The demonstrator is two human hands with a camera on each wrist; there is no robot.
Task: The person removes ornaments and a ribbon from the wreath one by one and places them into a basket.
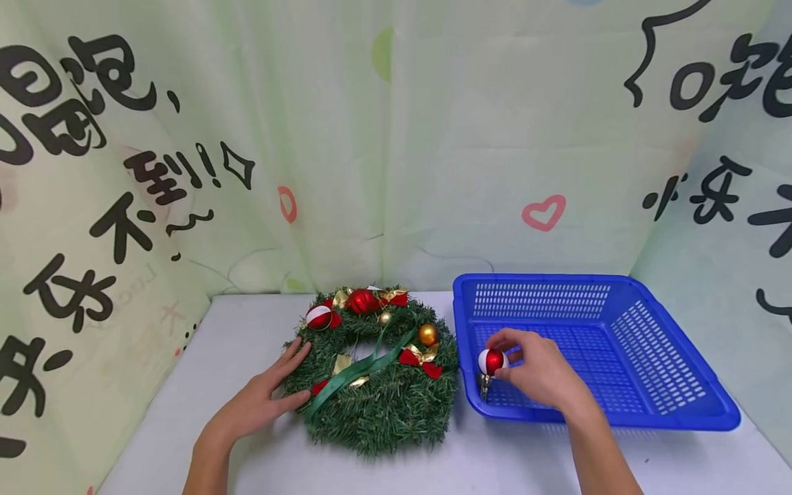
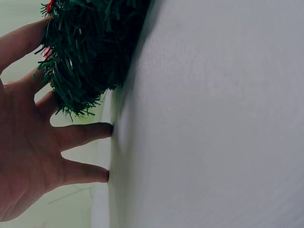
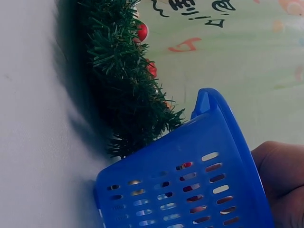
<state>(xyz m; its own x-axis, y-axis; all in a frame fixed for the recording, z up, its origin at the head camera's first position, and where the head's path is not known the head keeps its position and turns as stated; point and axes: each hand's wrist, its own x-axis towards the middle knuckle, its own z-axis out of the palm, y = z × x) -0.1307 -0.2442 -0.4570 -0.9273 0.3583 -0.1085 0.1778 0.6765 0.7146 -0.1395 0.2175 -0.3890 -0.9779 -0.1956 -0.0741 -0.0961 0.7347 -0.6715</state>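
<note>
A green wreath (image 1: pixel 396 419) lies on the table, decorated with bows, baubles and a loose green ribbon (image 1: pixel 346 375). My left hand (image 1: pixel 262 399) rests at its left edge with fingers spread. In the left wrist view, two straight fingers of the left hand (image 2: pixel 28 137) reach down to the tabletop beside the wreath (image 2: pixel 90 47). At the left end of the blue basket (image 1: pixel 665 323), my right hand (image 1: pixel 544 371) pinches a red and white bauble (image 1: pixel 493 361). A small gold thing (image 1: pixel 485 386) shows just below that bauble. The basket wall (image 3: pixel 180 147) partly hides the right hand (image 3: pixel 285 185) in the right wrist view.
The basket stands close against the wreath's right side. On the wreath are a red and white bauble (image 1: pixel 318 317), a red bauble (image 1: pixel 362 301) and a gold bauble (image 1: pixel 428 335). A printed curtain (image 1: pixel 433 172) encloses the white table (image 1: pixel 204 357) at the back and sides.
</note>
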